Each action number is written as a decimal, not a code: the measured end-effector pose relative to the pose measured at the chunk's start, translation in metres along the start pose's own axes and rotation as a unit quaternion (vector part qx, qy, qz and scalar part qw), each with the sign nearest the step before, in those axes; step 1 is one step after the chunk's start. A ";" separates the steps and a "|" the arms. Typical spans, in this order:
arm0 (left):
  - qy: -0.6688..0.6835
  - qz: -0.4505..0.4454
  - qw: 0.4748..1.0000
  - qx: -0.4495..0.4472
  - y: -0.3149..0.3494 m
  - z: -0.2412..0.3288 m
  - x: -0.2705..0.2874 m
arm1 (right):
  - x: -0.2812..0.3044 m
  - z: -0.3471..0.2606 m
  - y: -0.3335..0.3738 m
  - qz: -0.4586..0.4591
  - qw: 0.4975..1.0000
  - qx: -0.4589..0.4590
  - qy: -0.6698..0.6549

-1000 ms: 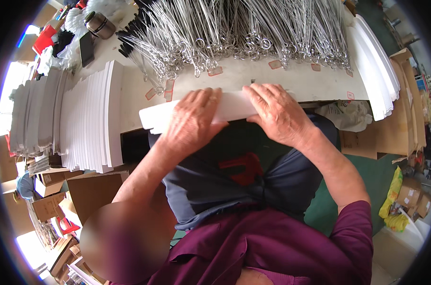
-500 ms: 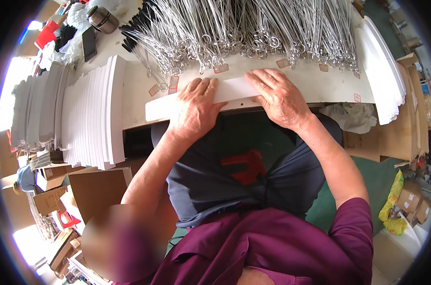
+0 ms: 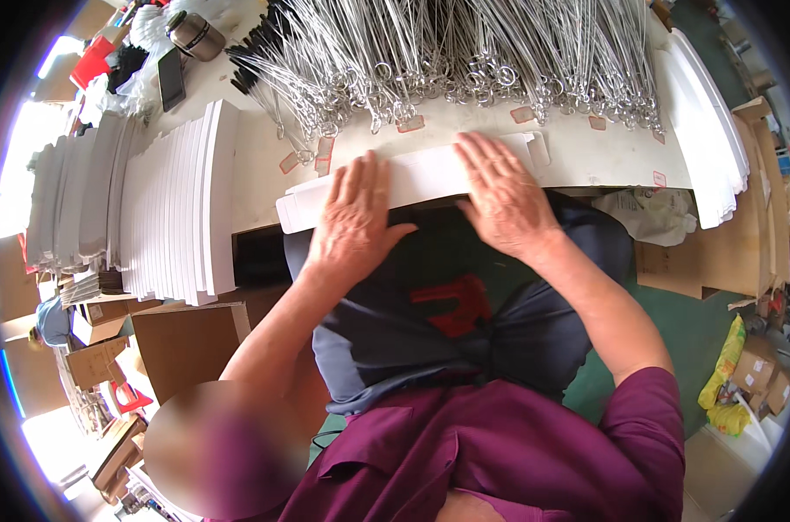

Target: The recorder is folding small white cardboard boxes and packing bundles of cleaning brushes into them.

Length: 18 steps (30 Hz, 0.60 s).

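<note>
A long, narrow white cardboard box (image 3: 425, 177) lies along the front edge of the table, its end flaps showing at both ends. My left hand (image 3: 350, 217) rests on its left part, fingers stretched out and thumb spread to the side. Toward the other end, my right hand (image 3: 506, 202) lies flat over the box with its fingers straight. Neither hand grips anything. Just beyond the box, a large heap of metal wire brushes (image 3: 465, 61) with looped ends covers the back of the table; black bristle tips show at the left.
Folded white cartons (image 3: 173, 204) stand in a row at the left, with more white cartons (image 3: 704, 130) at the right edge. A phone (image 3: 170, 78) and a metal flask (image 3: 195, 36) lie back left. Brown cardboard boxes (image 3: 190, 348) stand below. A red stool (image 3: 456, 304) shows beneath.
My hands have loosened from the box; their fingers are now straightened and flatter on it. The flap at the box's right end has come into view.
</note>
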<state>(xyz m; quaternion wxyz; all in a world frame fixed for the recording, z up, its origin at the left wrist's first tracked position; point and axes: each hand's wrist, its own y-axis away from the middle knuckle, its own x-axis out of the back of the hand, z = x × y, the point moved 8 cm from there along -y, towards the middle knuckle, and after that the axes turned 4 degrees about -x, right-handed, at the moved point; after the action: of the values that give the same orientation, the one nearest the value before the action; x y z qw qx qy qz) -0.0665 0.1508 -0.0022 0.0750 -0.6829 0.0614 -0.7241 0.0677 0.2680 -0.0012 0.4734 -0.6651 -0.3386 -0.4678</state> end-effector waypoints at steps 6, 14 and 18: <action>-0.051 -0.014 0.997 0.056 0.042 -0.037 0.008 | 0.014 0.046 0.025 -0.002 0.997 -0.067 0.033; -0.061 -0.001 0.998 0.023 0.055 -0.035 0.033 | 0.029 0.046 0.039 0.051 0.998 -0.013 -0.034; 0.107 0.025 0.994 -0.020 0.045 0.010 0.068 | 0.052 0.023 0.040 0.092 0.992 0.040 -0.078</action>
<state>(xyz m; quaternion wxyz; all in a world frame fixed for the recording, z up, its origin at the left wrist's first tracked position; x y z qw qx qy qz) -0.0594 0.0939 0.0560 0.0722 -0.6009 0.1003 -0.7897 0.1276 0.2769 0.0322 0.5126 -0.7083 -0.3304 -0.3555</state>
